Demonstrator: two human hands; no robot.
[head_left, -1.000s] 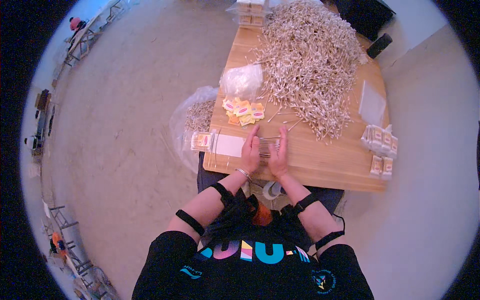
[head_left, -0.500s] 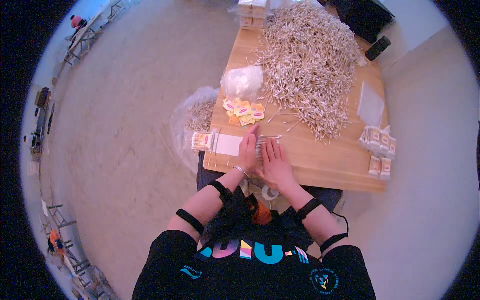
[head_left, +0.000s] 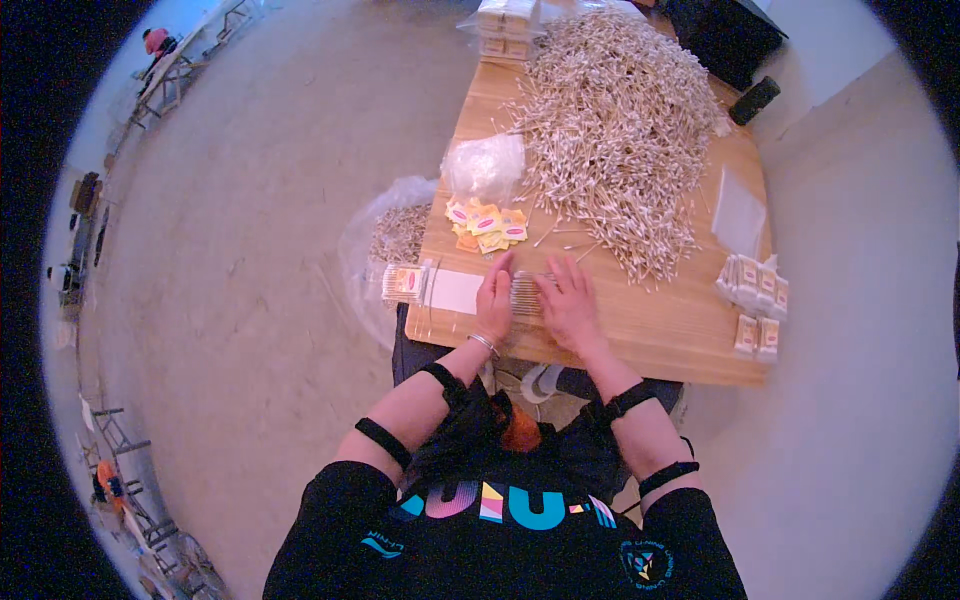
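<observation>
A flat row of cotton swabs (head_left: 526, 294) lies side by side on the wooden table, between my two hands. Along its left side stands my left hand (head_left: 494, 304), on edge with the fingers straight. My right hand (head_left: 571, 308) is at the right side of the row, fingers stretched and a little apart, fingertips touching or just over the end swabs. A white card or sheet (head_left: 456, 292) lies left of my left hand. Beyond it, at the table's left edge, is a filled swab pack (head_left: 404, 282) with a label. Yellow and orange label cards (head_left: 486, 222) are scattered farther up.
A big heap of loose cotton swabs (head_left: 620, 130) covers the far table (head_left: 640, 325). Clear plastic bags (head_left: 486, 164) lie left of it. Finished packs (head_left: 757, 284) and a clear sheet (head_left: 740, 212) sit at the right edge. A sack of swabs (head_left: 395, 232) stands beside the table.
My right hand has slid to the right and its fingers have spread, uncovering more of the swab row. My left hand stays nearly in place.
</observation>
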